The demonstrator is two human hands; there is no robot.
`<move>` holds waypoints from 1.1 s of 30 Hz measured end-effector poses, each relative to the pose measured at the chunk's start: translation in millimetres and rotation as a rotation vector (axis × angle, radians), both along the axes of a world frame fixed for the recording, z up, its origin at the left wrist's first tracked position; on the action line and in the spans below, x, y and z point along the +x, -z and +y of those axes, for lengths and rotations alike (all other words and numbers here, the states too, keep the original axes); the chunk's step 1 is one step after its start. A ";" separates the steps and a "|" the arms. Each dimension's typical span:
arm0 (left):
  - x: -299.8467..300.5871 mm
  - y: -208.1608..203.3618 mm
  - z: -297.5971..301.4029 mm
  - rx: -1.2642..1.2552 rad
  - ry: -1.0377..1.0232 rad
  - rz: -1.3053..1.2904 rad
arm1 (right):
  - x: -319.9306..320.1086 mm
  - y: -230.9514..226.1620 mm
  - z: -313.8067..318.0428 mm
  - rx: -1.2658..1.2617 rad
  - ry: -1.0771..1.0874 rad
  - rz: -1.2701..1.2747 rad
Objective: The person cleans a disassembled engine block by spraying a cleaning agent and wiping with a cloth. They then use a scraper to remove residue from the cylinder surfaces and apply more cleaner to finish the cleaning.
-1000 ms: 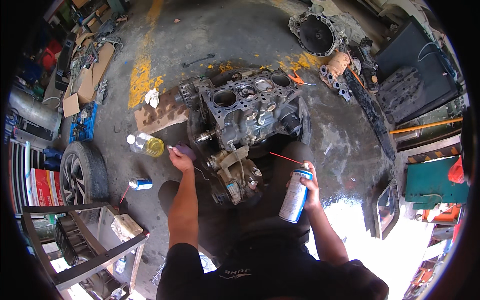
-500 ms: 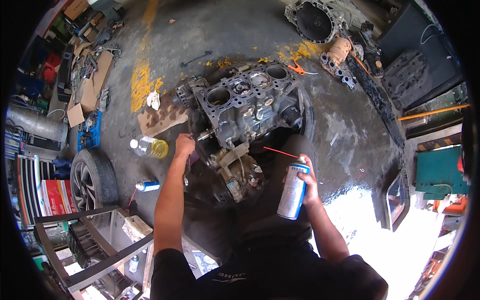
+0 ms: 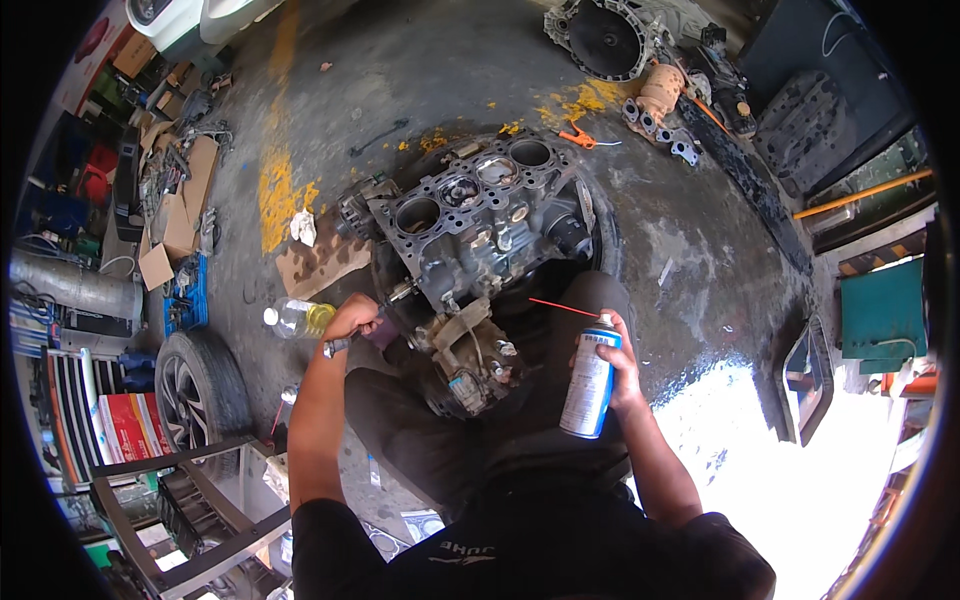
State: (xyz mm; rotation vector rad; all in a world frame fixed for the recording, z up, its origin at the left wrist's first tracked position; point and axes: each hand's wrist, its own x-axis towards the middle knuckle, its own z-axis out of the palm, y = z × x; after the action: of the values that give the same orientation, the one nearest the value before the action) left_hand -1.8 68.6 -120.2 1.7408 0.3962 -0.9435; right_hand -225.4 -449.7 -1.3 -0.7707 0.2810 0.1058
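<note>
My right hand (image 3: 620, 365) is wrapped around a blue and white spray can (image 3: 588, 388), held upright with its thin red straw (image 3: 562, 305) pointing left toward the engine block (image 3: 480, 200). My left hand (image 3: 352, 318) is closed on a metal tool (image 3: 338, 347) that looks like a ratchet; its thick end sticks out below the fist, and the rest is partly hidden by the fingers. That fist is beside a silver shaft (image 3: 402, 291) at the block's left end. The block's cylinder bores face up, and a grimy metal assembly (image 3: 470, 350) sits in front of it.
A clear bottle of yellow liquid (image 3: 298, 318) lies beside my left hand. Stained cardboard (image 3: 320, 265), a crumpled white rag (image 3: 303, 227) and a wheel (image 3: 205, 385) are left. A metal frame (image 3: 185, 480) stands lower left. Orange clip (image 3: 577, 136) and engine parts (image 3: 660, 95) lie at the back right.
My left hand has moved down and left, and the tool's thick end has swung left with it. The right hand holds the can in nearly the same place. The view has shifted slightly.
</note>
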 end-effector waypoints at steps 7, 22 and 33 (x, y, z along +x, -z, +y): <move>2.8 -46.7 -56.0 -0.036 -0.117 0.267 | -9.8 -0.4 -9.7 -0.084 0.026 0.053; 56.9 -44.9 -58.1 0.131 0.072 0.513 | -2.1 -4.8 -4.7 -0.126 0.041 0.054; 25.5 -22.0 -41.2 -0.180 0.122 0.296 | 0.9 -5.3 0.2 -0.180 0.034 0.091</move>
State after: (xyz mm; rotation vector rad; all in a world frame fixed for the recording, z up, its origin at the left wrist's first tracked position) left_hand 23.7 27.5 -98.2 1.4787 0.3848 -1.2922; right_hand -224.5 -449.5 4.0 -0.9404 0.3932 0.0847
